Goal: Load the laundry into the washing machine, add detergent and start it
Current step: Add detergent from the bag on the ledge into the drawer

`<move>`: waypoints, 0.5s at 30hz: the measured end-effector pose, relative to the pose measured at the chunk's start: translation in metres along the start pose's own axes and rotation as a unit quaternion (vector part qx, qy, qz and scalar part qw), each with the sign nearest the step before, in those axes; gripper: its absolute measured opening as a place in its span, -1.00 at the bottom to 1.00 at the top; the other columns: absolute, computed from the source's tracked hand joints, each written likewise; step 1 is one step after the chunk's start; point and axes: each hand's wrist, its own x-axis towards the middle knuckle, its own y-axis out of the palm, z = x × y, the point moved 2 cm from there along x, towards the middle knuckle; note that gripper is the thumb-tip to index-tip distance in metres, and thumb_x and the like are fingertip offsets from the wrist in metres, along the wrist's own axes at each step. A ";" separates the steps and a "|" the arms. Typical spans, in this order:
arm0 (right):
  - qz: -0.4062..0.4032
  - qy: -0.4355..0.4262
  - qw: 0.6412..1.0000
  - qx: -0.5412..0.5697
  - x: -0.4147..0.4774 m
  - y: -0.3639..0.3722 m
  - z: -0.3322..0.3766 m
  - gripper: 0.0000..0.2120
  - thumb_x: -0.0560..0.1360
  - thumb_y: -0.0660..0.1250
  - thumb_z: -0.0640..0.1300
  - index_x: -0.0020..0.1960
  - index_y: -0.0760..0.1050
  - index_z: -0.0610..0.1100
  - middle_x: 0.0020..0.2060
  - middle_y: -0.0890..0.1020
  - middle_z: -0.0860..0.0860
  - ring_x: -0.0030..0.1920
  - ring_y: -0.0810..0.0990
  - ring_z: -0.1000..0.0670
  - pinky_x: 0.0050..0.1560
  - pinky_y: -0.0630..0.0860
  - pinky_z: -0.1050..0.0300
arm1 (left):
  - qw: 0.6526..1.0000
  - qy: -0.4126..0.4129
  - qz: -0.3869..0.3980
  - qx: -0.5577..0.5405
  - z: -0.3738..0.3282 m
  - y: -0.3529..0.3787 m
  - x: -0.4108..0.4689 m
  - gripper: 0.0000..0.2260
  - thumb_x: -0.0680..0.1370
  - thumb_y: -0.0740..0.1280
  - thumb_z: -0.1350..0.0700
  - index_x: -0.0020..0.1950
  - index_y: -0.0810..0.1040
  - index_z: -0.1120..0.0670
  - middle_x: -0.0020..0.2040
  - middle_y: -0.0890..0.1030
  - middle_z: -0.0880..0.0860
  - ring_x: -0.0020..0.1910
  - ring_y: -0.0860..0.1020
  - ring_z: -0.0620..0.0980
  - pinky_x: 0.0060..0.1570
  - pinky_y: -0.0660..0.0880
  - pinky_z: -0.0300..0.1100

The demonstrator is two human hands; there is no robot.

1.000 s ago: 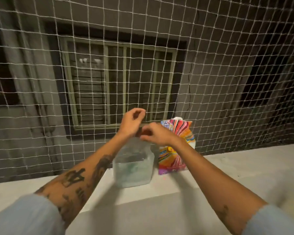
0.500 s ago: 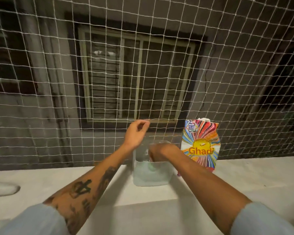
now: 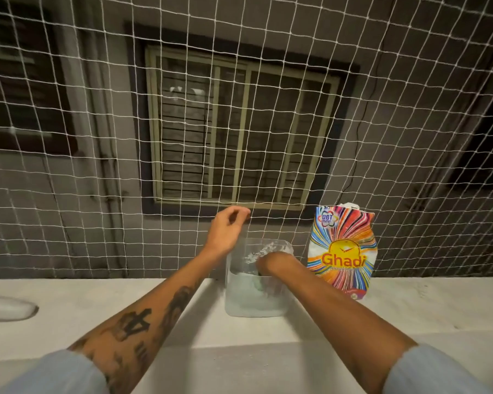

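A clear plastic container (image 3: 256, 300) holding pale detergent powder stands on the white ledge (image 3: 410, 302). My right hand (image 3: 270, 264) reaches down inside it. Its fingers are blurred behind the wall, next to a small greenish shape, and I cannot tell its grip. Just above the container's back left corner, my left hand (image 3: 226, 227) has its fingers pinched on what looks like a faint clear lid flap. A colourful Ghadi detergent bag (image 3: 343, 251) stands upright right of the container, leaning on the net.
A white net (image 3: 126, 137) closes off the far side of the ledge, with a grey wall and a barred window beyond. A white rounded object (image 3: 6, 309) lies on the ledge at far left.
My right hand went from the container's top down into it. The left hand stayed raised above the rim. The view shifted, so the container and bag now sit further right.
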 end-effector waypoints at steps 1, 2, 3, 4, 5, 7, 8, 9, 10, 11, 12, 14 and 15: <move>0.016 0.003 1.000 -0.006 0.003 0.002 -0.001 -0.51 0.45 0.46 -0.05 0.31 0.52 -0.24 0.31 0.56 -0.12 0.25 0.57 -0.18 0.33 0.44 -0.17 | 1.000 0.000 0.001 0.001 0.000 0.000 0.000 -0.85 0.63 0.23 0.05 0.07 0.59 -0.02 0.08 0.65 0.02 0.12 0.60 0.00 0.19 0.52 0.11; 0.021 0.003 1.000 -0.001 0.000 0.002 -0.001 -0.52 0.44 0.46 -0.06 0.29 0.53 -0.25 0.29 0.58 -0.11 0.21 0.59 -0.18 0.31 0.46 -0.15 | 1.000 0.000 0.002 0.004 0.001 -0.001 0.000 -0.84 0.63 0.23 0.06 0.09 0.59 0.00 0.09 0.65 0.02 0.12 0.59 0.00 0.20 0.52 0.11; 0.015 -0.005 1.000 0.003 -0.007 -0.001 0.000 -0.57 0.46 0.43 -0.09 0.27 0.54 -0.26 0.27 0.59 -0.12 0.18 0.60 -0.18 0.28 0.48 -0.11 | 1.000 0.001 0.004 0.007 0.001 -0.001 -0.001 -0.83 0.63 0.22 0.06 0.11 0.59 0.02 0.09 0.65 0.03 0.13 0.59 0.01 0.21 0.51 0.11; 0.001 -0.020 1.000 0.002 -0.020 -0.005 0.001 -0.61 0.50 0.37 -0.13 0.27 0.54 -0.28 0.26 0.59 -0.16 0.14 0.60 -0.18 0.24 0.49 -0.07 | 1.000 0.002 0.006 0.009 0.002 -0.002 -0.002 -0.82 0.63 0.22 0.07 0.13 0.59 0.05 0.10 0.65 0.04 0.14 0.59 0.01 0.22 0.51 0.10; -0.023 -0.040 0.999 0.000 -0.031 -0.010 0.001 -0.64 0.53 0.32 -0.15 0.28 0.52 -0.28 0.27 0.57 -0.19 0.13 0.59 -0.19 0.19 0.49 -0.03 | 1.000 0.005 0.007 0.010 0.003 -0.002 -0.002 -0.81 0.63 0.22 0.08 0.13 0.59 0.06 0.10 0.65 0.05 0.14 0.59 0.01 0.23 0.50 0.09; -0.055 -0.089 0.994 0.025 -0.043 -0.017 0.000 -0.64 0.55 0.31 -0.11 0.32 0.49 -0.19 0.27 0.56 -0.19 0.17 0.58 -0.20 0.06 0.47 0.04 | 1.000 0.015 0.004 0.009 0.006 -0.003 -0.002 -0.83 0.63 0.23 0.09 0.11 0.60 0.04 0.08 0.65 0.05 0.13 0.59 0.03 0.25 0.49 0.09; -0.052 -0.112 0.991 0.048 -0.046 -0.018 -0.001 -0.64 0.54 0.34 -0.10 0.31 0.49 -0.15 0.24 0.58 -0.17 0.14 0.59 -0.18 -0.03 0.46 0.09 | 1.000 0.019 0.002 0.009 0.007 -0.003 -0.002 -0.84 0.63 0.23 0.10 0.09 0.60 0.02 0.07 0.65 0.04 0.13 0.59 0.04 0.26 0.48 0.09; -0.039 -0.125 0.989 0.075 -0.050 -0.020 -0.003 -0.64 0.52 0.39 -0.11 0.29 0.48 -0.12 0.19 0.60 -0.15 0.09 0.60 -0.17 -0.11 0.48 0.13 | 1.000 0.021 0.000 0.009 0.007 -0.003 -0.003 -0.85 0.63 0.23 0.10 0.08 0.60 0.02 0.06 0.65 0.04 0.12 0.59 0.04 0.25 0.48 0.09; -0.022 -0.131 0.985 0.106 -0.052 -0.021 -0.003 -0.65 0.51 0.40 -0.10 0.28 0.48 -0.10 0.15 0.61 -0.13 0.06 0.61 -0.16 -0.15 0.52 0.12 | 1.000 0.020 -0.002 0.010 0.007 -0.003 -0.003 -0.85 0.63 0.23 0.10 0.07 0.60 0.01 0.05 0.65 0.03 0.11 0.59 0.04 0.25 0.48 0.09; -0.014 -0.134 0.983 0.122 -0.054 -0.022 -0.003 -0.65 0.53 0.38 -0.09 0.29 0.47 -0.09 0.16 0.60 -0.12 0.05 0.62 -0.15 -0.12 0.55 0.08 | 1.000 0.017 -0.003 0.010 0.007 -0.002 -0.004 -0.85 0.63 0.23 0.09 0.07 0.60 0.01 0.04 0.65 0.03 0.10 0.60 0.03 0.24 0.49 0.09; -0.016 -0.135 0.983 0.124 -0.055 -0.024 -0.004 -0.65 0.55 0.34 -0.06 0.32 0.45 -0.07 0.18 0.59 -0.11 0.06 0.61 -0.15 -0.06 0.56 0.04 | 1.000 0.013 -0.004 0.010 0.006 -0.002 -0.005 -0.85 0.63 0.23 0.09 0.06 0.60 0.00 0.04 0.65 0.02 0.09 0.60 0.03 0.24 0.49 0.08; -0.033 -0.141 0.985 0.097 -0.053 -0.025 -0.005 -0.66 0.58 0.26 -0.01 0.34 0.44 -0.01 0.21 0.56 -0.08 0.04 0.59 -0.12 0.01 0.55 0.01 | 1.000 0.006 -0.002 0.009 0.007 -0.002 -0.007 -0.86 0.63 0.24 0.09 0.06 0.60 0.00 0.03 0.65 0.01 0.08 0.60 0.02 0.23 0.50 0.07; -0.043 -0.144 0.985 0.087 -0.051 -0.024 -0.005 -0.67 0.57 0.24 0.02 0.32 0.45 0.01 0.21 0.56 -0.07 0.04 0.58 -0.10 0.06 0.55 0.00 | 1.000 0.003 -0.001 0.009 0.007 -0.002 -0.008 -0.86 0.63 0.24 0.09 0.06 0.60 0.00 0.02 0.64 0.00 0.08 0.60 0.02 0.22 0.51 0.07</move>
